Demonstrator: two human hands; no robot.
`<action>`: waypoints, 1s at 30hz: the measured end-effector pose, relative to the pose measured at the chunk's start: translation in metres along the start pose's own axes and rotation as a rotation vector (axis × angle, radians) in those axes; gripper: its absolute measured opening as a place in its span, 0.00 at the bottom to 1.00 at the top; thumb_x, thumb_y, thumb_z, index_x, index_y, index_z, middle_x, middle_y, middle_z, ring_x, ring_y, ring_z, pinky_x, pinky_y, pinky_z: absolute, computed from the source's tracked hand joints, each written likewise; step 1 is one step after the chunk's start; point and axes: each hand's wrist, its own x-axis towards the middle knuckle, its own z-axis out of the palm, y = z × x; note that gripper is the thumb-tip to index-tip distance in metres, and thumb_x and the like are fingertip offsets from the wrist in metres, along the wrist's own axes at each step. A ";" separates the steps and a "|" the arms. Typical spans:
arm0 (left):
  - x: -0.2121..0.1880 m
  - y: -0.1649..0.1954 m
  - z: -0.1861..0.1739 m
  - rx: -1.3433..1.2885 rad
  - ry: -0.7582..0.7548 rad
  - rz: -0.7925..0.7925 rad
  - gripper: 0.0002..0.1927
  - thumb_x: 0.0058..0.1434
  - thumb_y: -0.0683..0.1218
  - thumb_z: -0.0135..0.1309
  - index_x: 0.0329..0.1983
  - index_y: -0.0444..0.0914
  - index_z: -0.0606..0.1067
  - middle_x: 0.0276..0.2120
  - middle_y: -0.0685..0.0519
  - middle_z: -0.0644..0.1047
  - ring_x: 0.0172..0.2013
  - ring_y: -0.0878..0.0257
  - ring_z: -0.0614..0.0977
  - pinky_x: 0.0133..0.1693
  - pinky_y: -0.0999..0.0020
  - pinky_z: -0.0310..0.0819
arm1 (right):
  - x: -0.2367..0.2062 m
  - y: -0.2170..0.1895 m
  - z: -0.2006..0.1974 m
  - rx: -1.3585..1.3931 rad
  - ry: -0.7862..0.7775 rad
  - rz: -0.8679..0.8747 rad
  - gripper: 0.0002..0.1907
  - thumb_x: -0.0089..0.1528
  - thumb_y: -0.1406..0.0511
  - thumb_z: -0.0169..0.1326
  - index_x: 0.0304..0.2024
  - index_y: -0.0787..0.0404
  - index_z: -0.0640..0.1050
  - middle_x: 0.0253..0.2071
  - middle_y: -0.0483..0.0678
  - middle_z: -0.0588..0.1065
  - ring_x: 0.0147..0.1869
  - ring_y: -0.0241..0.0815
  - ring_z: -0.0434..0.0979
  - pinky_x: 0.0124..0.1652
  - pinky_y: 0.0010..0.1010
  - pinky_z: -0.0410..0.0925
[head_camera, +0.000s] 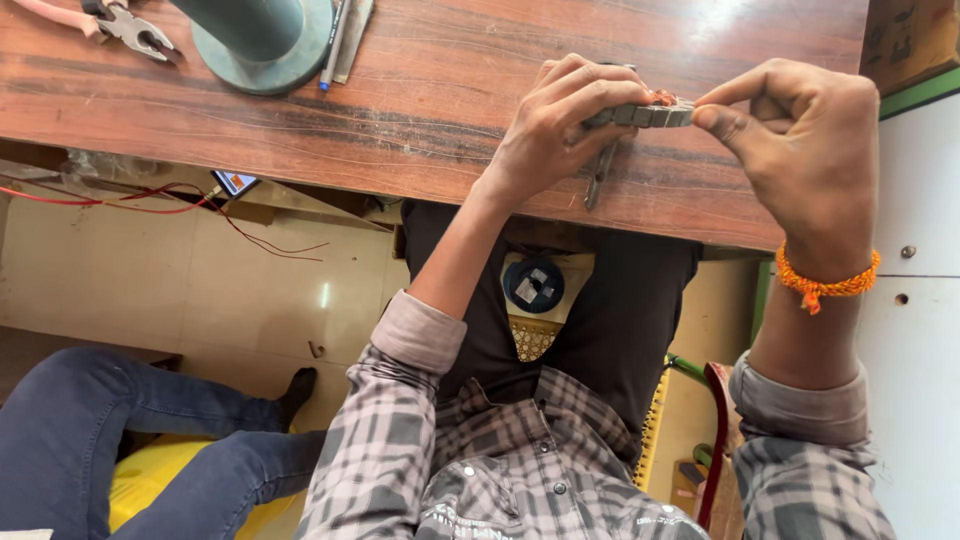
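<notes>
My left hand (560, 125) grips a flat grey metal piece (640, 114) made of stacked plates, with reddish copper wire at its top edge, held just above the wooden table (420, 90). My right hand (800, 150) pinches the right end of the same piece between thumb and forefinger. An orange thread band sits on my right wrist. A thin grey metal tool (598, 178) lies on the table under my left hand, partly hidden by it.
Pliers with pink handles (120, 25) lie at the table's far left, beside a grey-green round stand base (265, 50) and a pen (333, 45). Red wires (150, 205) hang below the table edge. Another person's legs in blue jeans (130, 440) are at lower left.
</notes>
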 end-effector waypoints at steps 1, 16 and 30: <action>0.000 0.000 0.000 -0.007 -0.003 -0.007 0.20 0.63 0.50 0.67 0.57 0.49 0.77 0.53 0.61 0.78 0.52 0.64 0.78 0.58 0.64 0.72 | -0.002 -0.002 0.001 0.004 -0.004 0.009 0.04 0.64 0.72 0.62 0.39 0.68 0.81 0.21 0.35 0.68 0.25 0.20 0.59 0.24 0.18 0.52; -0.003 -0.005 0.002 0.021 0.002 -0.005 0.23 0.63 0.49 0.67 0.61 0.49 0.75 0.56 0.60 0.76 0.56 0.62 0.75 0.60 0.63 0.75 | -0.032 0.065 0.074 -0.303 0.098 -0.330 0.05 0.66 0.73 0.63 0.43 0.61 0.81 0.34 0.52 0.78 0.35 0.46 0.80 0.36 0.33 0.69; -0.025 0.018 -0.020 0.412 -0.100 0.152 0.14 0.67 0.52 0.65 0.55 0.53 0.80 0.70 0.60 0.60 0.68 0.61 0.64 0.66 0.61 0.61 | -0.060 0.073 0.081 0.005 0.033 -0.160 0.06 0.64 0.76 0.58 0.42 0.64 0.81 0.34 0.50 0.81 0.34 0.32 0.81 0.35 0.25 0.71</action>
